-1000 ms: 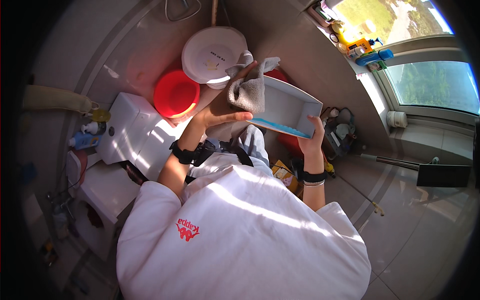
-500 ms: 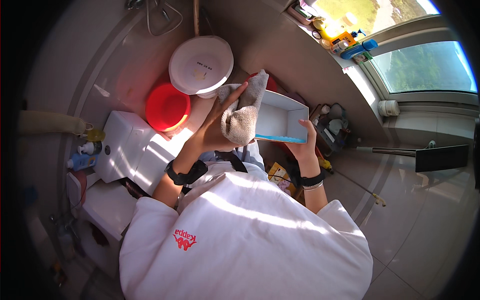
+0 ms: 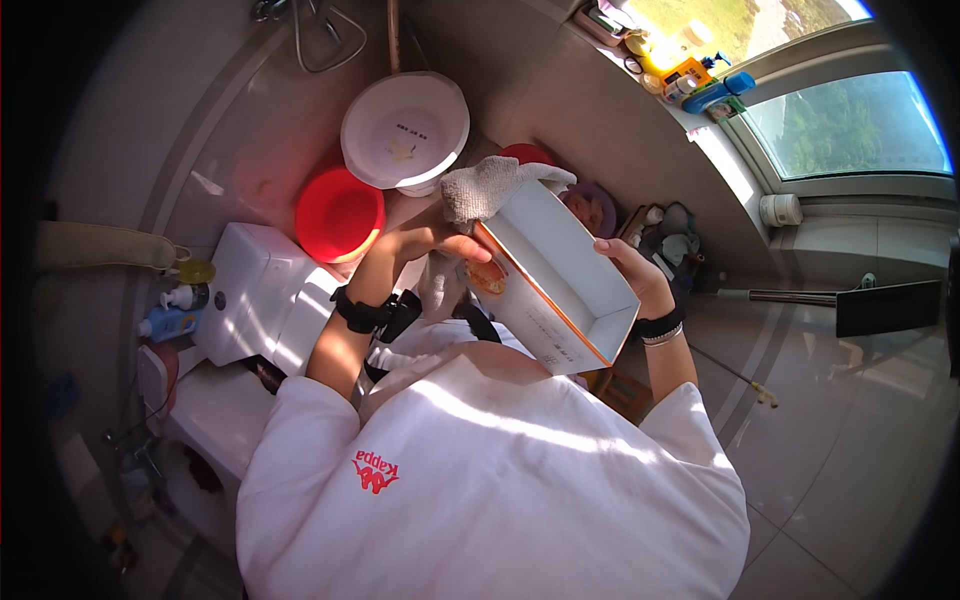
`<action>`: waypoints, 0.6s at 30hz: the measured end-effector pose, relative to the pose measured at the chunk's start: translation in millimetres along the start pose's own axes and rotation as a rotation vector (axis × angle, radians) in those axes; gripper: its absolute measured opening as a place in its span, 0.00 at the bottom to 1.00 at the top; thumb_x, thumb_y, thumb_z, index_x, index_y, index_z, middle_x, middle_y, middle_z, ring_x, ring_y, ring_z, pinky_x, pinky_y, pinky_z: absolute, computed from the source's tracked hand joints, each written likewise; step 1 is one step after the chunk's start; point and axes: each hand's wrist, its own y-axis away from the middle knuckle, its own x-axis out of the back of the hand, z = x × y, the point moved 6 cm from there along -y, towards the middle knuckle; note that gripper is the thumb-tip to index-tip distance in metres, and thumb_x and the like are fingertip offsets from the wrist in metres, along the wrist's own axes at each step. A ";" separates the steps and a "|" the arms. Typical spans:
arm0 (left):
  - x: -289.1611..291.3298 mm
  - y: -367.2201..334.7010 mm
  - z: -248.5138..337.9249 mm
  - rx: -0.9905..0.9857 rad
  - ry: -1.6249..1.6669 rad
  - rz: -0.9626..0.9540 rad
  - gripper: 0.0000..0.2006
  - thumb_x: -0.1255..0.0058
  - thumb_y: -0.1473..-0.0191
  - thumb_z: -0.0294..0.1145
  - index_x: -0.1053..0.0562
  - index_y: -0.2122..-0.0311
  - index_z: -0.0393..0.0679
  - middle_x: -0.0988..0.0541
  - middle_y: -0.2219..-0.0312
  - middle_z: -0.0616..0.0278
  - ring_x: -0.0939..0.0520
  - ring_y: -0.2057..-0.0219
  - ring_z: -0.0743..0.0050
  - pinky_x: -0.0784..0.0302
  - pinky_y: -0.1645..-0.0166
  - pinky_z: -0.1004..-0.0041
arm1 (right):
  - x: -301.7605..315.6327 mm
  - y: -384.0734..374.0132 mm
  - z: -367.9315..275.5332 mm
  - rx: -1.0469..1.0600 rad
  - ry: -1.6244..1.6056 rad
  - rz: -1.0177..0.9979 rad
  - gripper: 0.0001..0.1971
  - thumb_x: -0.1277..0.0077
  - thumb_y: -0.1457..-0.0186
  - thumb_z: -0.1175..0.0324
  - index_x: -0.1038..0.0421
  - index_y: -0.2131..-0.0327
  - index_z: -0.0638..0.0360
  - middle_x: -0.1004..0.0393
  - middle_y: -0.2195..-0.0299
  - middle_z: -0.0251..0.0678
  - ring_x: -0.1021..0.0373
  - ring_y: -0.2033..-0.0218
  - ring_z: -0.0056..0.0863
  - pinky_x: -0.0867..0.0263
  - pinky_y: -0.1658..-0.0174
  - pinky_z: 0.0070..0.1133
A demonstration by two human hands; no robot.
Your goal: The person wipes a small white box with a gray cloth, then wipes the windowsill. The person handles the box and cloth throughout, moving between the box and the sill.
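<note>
Right fingers (image 3: 612, 248) grasped box (image 3: 525, 310) by side rim; left fingers (image 3: 474, 250) touched printed wall, could not tell whether clenched. Cloth (image 3: 478, 190) bunched over far corner. Light, steady hold seemed best; thin walls might buckle. Box tilted before shirt (image 3: 500, 500): open, white inside, orange-edged.
</note>
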 end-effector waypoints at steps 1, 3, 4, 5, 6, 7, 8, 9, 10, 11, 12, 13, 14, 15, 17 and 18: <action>-0.6 -3.4 -0.4 0.018 0.007 -0.002 0.31 0.38 0.65 0.35 0.32 0.52 0.38 0.26 0.59 0.58 0.28 0.56 0.70 0.32 0.52 0.72 | -3.2 5.9 -5.4 0.112 0.328 0.085 0.22 0.48 0.46 0.67 0.38 0.49 0.65 0.29 0.55 0.40 0.34 0.53 0.25 0.40 0.51 0.17; 3.7 -9.4 4.5 -0.047 -0.084 0.076 0.34 0.37 0.66 0.34 0.35 0.49 0.38 0.28 0.56 0.56 0.29 0.54 0.68 0.34 0.49 0.72 | -24.9 5.6 -14.7 0.467 0.723 0.066 0.22 0.47 0.47 0.69 0.38 0.49 0.59 0.31 0.55 0.38 0.35 0.52 0.22 0.40 0.52 0.16; 7.7 -12.0 6.3 -0.053 -0.101 0.103 0.37 0.36 0.65 0.33 0.38 0.47 0.39 0.30 0.53 0.55 0.30 0.52 0.67 0.35 0.47 0.72 | -30.3 3.3 -12.6 0.494 0.821 0.111 0.22 0.48 0.46 0.69 0.39 0.48 0.56 0.32 0.55 0.36 0.36 0.53 0.20 0.39 0.52 0.16; 8.8 -15.2 6.2 -0.068 -0.105 0.156 0.37 0.35 0.63 0.38 0.37 0.47 0.37 0.30 0.54 0.55 0.31 0.50 0.66 0.36 0.46 0.71 | -13.1 -5.9 -4.0 0.253 0.483 0.294 0.20 0.49 0.49 0.64 0.36 0.52 0.58 0.31 0.58 0.37 0.34 0.57 0.21 0.38 0.56 0.16; 9.6 -20.1 6.6 -0.090 -0.161 0.211 0.36 0.36 0.62 0.40 0.37 0.48 0.37 0.29 0.54 0.55 0.31 0.50 0.66 0.36 0.46 0.71 | 0.7 -12.1 9.0 0.024 0.154 0.456 0.20 0.50 0.51 0.60 0.33 0.56 0.59 0.29 0.61 0.38 0.32 0.61 0.22 0.36 0.59 0.16; 9.8 -26.2 9.6 -0.151 -0.210 0.259 0.35 0.36 0.60 0.41 0.37 0.48 0.36 0.29 0.54 0.55 0.31 0.50 0.66 0.36 0.45 0.71 | 3.7 -16.5 24.4 -0.167 -0.200 0.534 0.21 0.51 0.53 0.55 0.30 0.59 0.61 0.27 0.64 0.39 0.30 0.64 0.24 0.34 0.62 0.16; 12.1 -30.9 11.0 -0.193 -0.244 0.333 0.35 0.37 0.60 0.43 0.36 0.49 0.37 0.28 0.56 0.54 0.29 0.52 0.64 0.35 0.47 0.69 | 3.0 -21.2 21.2 -0.108 -0.087 0.541 0.22 0.52 0.54 0.55 0.30 0.59 0.61 0.27 0.64 0.40 0.31 0.66 0.25 0.35 0.63 0.16; 11.3 -34.6 12.7 -0.270 -0.268 0.393 0.34 0.37 0.60 0.45 0.35 0.49 0.38 0.27 0.58 0.52 0.27 0.54 0.62 0.33 0.49 0.68 | 5.8 -22.5 23.5 -0.112 -0.070 0.622 0.23 0.53 0.55 0.55 0.31 0.59 0.62 0.28 0.64 0.41 0.32 0.67 0.26 0.36 0.64 0.17; 10.2 -37.4 12.6 -0.322 -0.309 0.458 0.34 0.38 0.59 0.46 0.34 0.50 0.39 0.26 0.60 0.51 0.25 0.56 0.60 0.32 0.50 0.66 | 9.5 -29.1 26.2 -0.134 -0.193 0.652 0.23 0.53 0.56 0.56 0.31 0.59 0.62 0.28 0.65 0.40 0.32 0.68 0.26 0.37 0.64 0.17; 8.3 -38.5 15.8 -0.417 -0.393 0.521 0.32 0.39 0.59 0.45 0.34 0.49 0.40 0.26 0.60 0.49 0.25 0.56 0.57 0.32 0.50 0.65 | 14.2 -32.0 29.1 -0.160 -0.306 0.712 0.23 0.53 0.56 0.56 0.31 0.59 0.62 0.28 0.65 0.40 0.32 0.68 0.27 0.37 0.64 0.18; 5.7 -39.5 18.1 -0.488 -0.495 0.588 0.31 0.40 0.58 0.43 0.35 0.49 0.41 0.26 0.61 0.48 0.25 0.56 0.54 0.33 0.50 0.64 | 16.5 -33.6 28.2 -0.146 -0.319 0.714 0.22 0.53 0.56 0.56 0.31 0.59 0.62 0.28 0.65 0.40 0.32 0.69 0.27 0.37 0.63 0.20; 2.0 -40.3 20.7 -0.559 -0.598 0.661 0.30 0.41 0.57 0.41 0.35 0.48 0.43 0.26 0.61 0.47 0.26 0.57 0.52 0.33 0.49 0.62 | 17.7 -34.5 26.9 -0.126 -0.330 0.687 0.22 0.53 0.56 0.56 0.31 0.60 0.62 0.28 0.66 0.39 0.32 0.69 0.27 0.37 0.63 0.19; -5.3 -43.8 23.0 -0.644 -0.625 0.675 0.32 0.42 0.58 0.38 0.37 0.45 0.48 0.30 0.57 0.43 0.30 0.54 0.43 0.37 0.48 0.58 | 21.2 -33.1 26.5 -0.124 -0.336 0.707 0.22 0.53 0.56 0.56 0.31 0.60 0.62 0.28 0.66 0.39 0.32 0.69 0.27 0.37 0.63 0.19; -9.9 -46.8 22.5 -0.667 -0.623 0.685 0.34 0.42 0.58 0.38 0.39 0.43 0.49 0.32 0.55 0.42 0.32 0.52 0.42 0.38 0.47 0.57 | 24.6 -31.9 26.9 -0.122 -0.342 0.726 0.21 0.53 0.56 0.57 0.30 0.60 0.61 0.28 0.66 0.38 0.32 0.69 0.27 0.37 0.63 0.19; -18.4 -49.4 23.0 -0.718 -0.621 0.708 0.36 0.43 0.57 0.38 0.42 0.41 0.51 0.36 0.51 0.41 0.36 0.49 0.40 0.42 0.45 0.55 | 31.0 -32.9 23.6 -0.050 -0.361 0.717 0.19 0.53 0.55 0.56 0.30 0.63 0.59 0.28 0.68 0.36 0.32 0.68 0.26 0.36 0.63 0.19; -24.5 -50.4 20.7 -0.704 -0.628 0.685 0.39 0.44 0.56 0.42 0.48 0.38 0.53 0.42 0.47 0.39 0.41 0.46 0.37 0.45 0.43 0.53 | 34.8 -33.9 24.2 -0.014 -0.390 0.735 0.18 0.53 0.54 0.57 0.30 0.64 0.59 0.28 0.69 0.35 0.32 0.68 0.26 0.36 0.63 0.19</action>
